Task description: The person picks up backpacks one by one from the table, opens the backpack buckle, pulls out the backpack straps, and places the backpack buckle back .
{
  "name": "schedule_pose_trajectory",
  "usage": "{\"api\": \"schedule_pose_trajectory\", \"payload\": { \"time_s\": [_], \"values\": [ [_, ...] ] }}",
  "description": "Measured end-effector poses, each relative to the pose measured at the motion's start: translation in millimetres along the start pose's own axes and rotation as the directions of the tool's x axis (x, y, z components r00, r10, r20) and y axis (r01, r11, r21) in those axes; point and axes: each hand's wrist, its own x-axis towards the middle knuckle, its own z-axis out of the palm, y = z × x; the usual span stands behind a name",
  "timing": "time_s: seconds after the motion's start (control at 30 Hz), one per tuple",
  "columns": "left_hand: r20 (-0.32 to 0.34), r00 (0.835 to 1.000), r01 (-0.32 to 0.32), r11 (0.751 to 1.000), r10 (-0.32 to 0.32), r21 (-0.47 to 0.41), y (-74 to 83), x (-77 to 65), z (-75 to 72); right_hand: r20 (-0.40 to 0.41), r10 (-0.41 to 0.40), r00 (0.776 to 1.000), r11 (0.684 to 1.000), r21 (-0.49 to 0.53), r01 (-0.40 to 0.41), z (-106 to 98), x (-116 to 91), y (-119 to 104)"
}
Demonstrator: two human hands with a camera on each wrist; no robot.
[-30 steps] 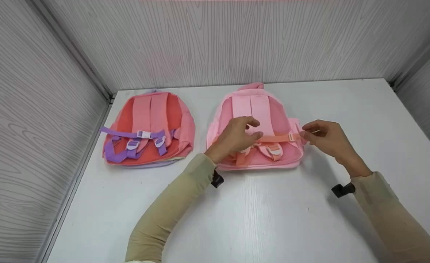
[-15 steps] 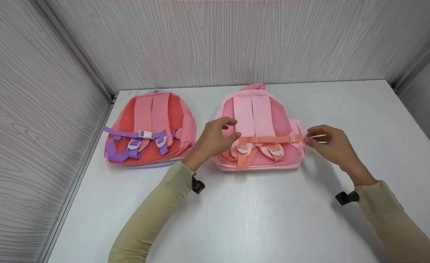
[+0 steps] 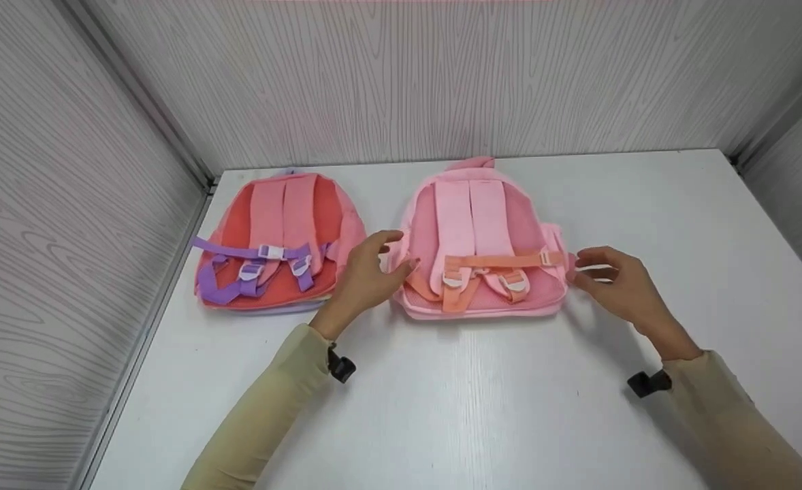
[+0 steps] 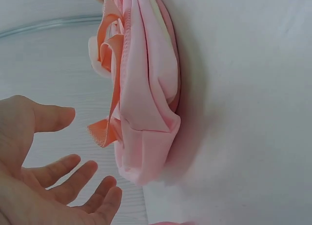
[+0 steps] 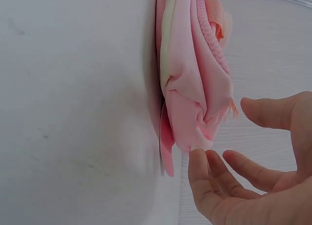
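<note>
Pink backpack [image 3: 488, 231], straps up: in the head view it is lying on the white table [image 3: 496, 401] between the left hand [image 3: 363, 275] and the right hand [image 3: 615, 286], its long axis running toward the back wall [image 3: 401, 82]. Left wrist view: the left hand is showing thumb and fingers spread, apart from the backpack. Right wrist view: the nearer right hand is showing thumb and fingers parted, one fingertip seemingly touching the backpack's edge; no brand, label or writing is showing legibly.

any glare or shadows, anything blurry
Head view: pale glare streaks on the white table, a soft shadow beside the right sleeve; left wrist view: diffuse shading beside the light pink backpack; right wrist view: table marks look fuzzy.
</note>
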Motion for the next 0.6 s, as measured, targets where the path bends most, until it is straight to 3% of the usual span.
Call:
{"api": "schedule_pose_trajectory", "payload": {
  "time_s": [0.33,0.6],
  "values": [
    [-0.01,0.995,0.1,0.995,-0.1,0.005,-11.2,-15.9,3.4,0.033,0.016,0.999,1.0,0.025,-0.017,8.0,-5.7,8.3],
    [0.021,0.988,0.153,0.988,-0.153,-0.035,-20.4,-27.6,9.1,0.098,0.056,0.994,0.996,0.068,-0.063,12.2,-8.4,11.1]
  ]
}}
